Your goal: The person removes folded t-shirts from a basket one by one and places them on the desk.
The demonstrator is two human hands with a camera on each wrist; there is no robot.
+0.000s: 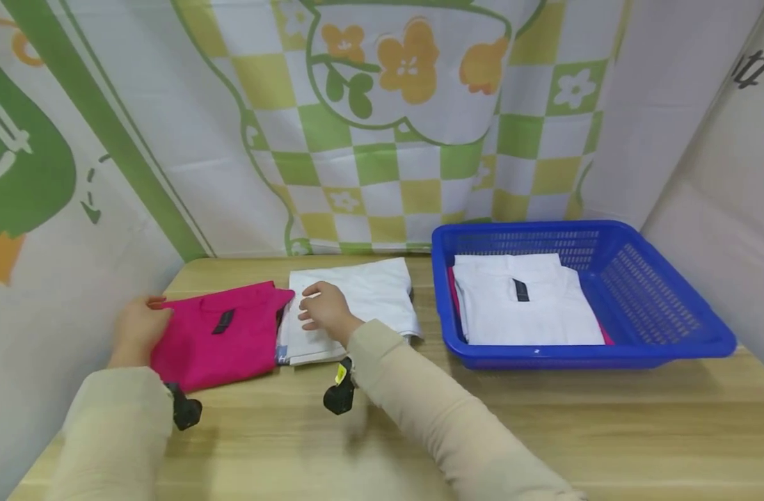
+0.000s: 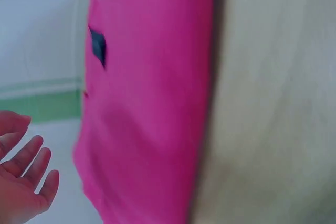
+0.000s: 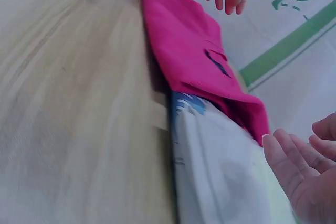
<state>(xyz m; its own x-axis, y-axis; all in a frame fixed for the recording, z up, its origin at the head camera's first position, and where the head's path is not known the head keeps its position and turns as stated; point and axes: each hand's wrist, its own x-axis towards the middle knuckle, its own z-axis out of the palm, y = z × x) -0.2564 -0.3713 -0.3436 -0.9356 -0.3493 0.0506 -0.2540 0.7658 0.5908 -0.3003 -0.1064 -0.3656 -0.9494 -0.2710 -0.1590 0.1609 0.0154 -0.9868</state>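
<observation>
Our two hands are empty, their fingers loosely spread and slightly bent. Our left hand is by the left edge of a folded pink shirt, its forearm pointing straight ahead. Our right forearm slants in from the lower right, and our right hand is over a folded white shirt; we cannot tell whether it touches the cloth. On the wooden table we count two garments, one pink on the left and one white just beside it, the pink one's corner meeting the white. To their right we have one blue basket, with one white top uppermost inside and pink cloth showing beneath; we cannot count the whole pile.
</observation>
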